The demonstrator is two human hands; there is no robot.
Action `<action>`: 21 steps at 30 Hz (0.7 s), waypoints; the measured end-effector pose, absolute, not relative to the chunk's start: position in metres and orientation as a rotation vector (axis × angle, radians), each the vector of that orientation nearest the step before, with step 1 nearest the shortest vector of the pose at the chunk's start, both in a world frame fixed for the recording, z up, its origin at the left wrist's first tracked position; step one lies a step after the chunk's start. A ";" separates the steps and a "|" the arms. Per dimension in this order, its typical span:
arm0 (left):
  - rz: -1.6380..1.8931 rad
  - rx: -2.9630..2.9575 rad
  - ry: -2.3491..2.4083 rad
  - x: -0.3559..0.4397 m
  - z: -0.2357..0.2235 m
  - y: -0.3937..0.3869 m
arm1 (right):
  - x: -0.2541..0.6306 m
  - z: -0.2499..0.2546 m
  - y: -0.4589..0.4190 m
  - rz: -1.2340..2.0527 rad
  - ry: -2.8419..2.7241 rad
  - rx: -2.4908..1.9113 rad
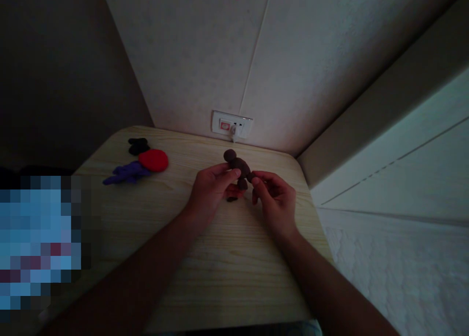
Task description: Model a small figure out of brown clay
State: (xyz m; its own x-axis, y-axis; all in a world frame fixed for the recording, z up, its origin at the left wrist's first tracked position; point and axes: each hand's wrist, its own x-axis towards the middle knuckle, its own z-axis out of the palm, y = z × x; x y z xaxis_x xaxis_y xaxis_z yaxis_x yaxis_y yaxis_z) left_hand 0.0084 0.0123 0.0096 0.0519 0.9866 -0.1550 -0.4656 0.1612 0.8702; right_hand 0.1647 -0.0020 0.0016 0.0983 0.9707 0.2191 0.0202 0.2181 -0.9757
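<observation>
Over the middle of the wooden table, a small dark brown clay figure (240, 167) with a round head and stubby limbs is held between both hands. My left hand (209, 188) closes around its body, thumb across the front. With thumb and fingers my right hand (275, 199) pinches a small limb at the figure's lower right. Under my left fingers a small dark piece of clay (232, 199) shows near the tabletop; whether it joins the figure I cannot tell.
On the table's (205, 277) left side lie a flat red clay lump (154, 160), a purple clay lump (130, 172) and a black clay lump (138, 145). A wall socket (232, 125) with a plug sits behind the table. A pale panel stands right; a blurred-out patch covers the lower left.
</observation>
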 end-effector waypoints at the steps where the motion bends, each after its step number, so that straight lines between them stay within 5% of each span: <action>1: 1.272 0.739 0.909 0.008 0.009 0.012 | 0.165 0.002 -0.002 0.972 -1.229 -1.096; 21: 1.244 0.735 0.916 0.009 0.009 0.010 | 0.165 0.002 -0.001 0.971 -1.227 -1.112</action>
